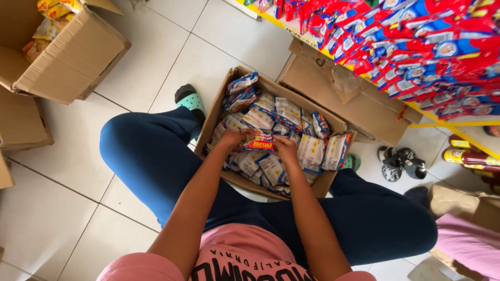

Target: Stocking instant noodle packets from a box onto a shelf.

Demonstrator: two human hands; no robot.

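Note:
An open cardboard box stands on the floor between my knees, full of several small snack packets in white, blue and red wrappers. My left hand and my right hand are both down in the box. Between them they grip one packet with a red and yellow front, lifted slightly above the pile. My left hand has its left edge, my right hand its right edge.
Shelves of red and blue packets hang at the upper right, above a flattened carton. Another open carton with yellow packets stands at the upper left. A small dark toy-like object and bottles lie at the right.

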